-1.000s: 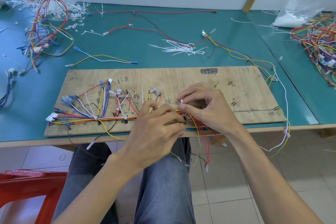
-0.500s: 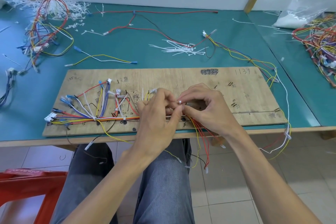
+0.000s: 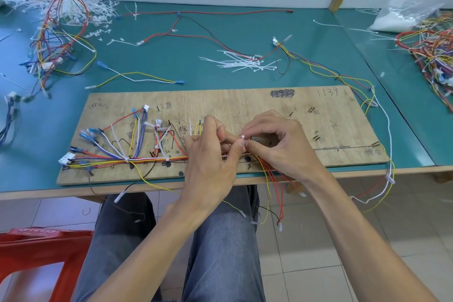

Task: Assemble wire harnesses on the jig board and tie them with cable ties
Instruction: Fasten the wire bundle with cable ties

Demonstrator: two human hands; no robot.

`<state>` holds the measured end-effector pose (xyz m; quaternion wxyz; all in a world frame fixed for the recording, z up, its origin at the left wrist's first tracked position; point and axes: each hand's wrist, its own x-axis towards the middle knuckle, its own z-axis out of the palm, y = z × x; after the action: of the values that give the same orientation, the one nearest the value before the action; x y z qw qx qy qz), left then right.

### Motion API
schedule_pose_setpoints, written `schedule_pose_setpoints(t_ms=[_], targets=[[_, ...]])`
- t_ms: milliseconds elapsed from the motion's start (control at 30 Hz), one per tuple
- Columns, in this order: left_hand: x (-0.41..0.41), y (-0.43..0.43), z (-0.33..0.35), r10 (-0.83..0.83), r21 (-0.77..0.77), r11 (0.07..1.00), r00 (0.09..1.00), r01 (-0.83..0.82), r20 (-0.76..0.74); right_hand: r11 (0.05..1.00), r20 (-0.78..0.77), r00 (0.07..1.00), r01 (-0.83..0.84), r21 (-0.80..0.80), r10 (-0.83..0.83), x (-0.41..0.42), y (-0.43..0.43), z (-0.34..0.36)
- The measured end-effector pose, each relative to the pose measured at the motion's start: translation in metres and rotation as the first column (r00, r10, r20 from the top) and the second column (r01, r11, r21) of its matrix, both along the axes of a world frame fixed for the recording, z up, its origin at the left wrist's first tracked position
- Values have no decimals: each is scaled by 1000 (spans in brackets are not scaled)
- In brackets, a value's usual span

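A clear plastic bag (image 3: 402, 16) at the far right holds white bits. Both hands meet over the wooden jig board (image 3: 245, 105) with their fingers curled. The left hand (image 3: 210, 157) and the right hand (image 3: 282, 147) pinch a white cable tie (image 3: 242, 137). It sits on the wire harness (image 3: 147, 159), which lies along the board's near edge.

Bright, flat light and a pretty heavy wide-angle warp

Soft, even light from overhead, so there are only faint shadows under the hands and along the jig board (image 3: 318, 130). There's a pale sheen on the side table (image 3: 397, 86). The middle is sharp: the white cable tie (image 3: 242, 136) pinched between the left hand (image 3: 210, 162) and right hand (image 3: 282, 147) looks crisp. The green table (image 3: 257, 76) edge bows, and the wire tangle (image 3: 434, 51) far right goes a bit smeary.
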<state>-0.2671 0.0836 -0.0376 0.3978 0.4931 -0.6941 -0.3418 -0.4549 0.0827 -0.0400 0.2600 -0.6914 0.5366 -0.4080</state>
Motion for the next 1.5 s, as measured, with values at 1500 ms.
schedule_pose_setpoints(t_ms=[1500], targets=[[1, -45, 39, -199, 332, 939, 931, 91, 307, 999, -87, 996, -11, -40, 7, 4, 2, -6]])
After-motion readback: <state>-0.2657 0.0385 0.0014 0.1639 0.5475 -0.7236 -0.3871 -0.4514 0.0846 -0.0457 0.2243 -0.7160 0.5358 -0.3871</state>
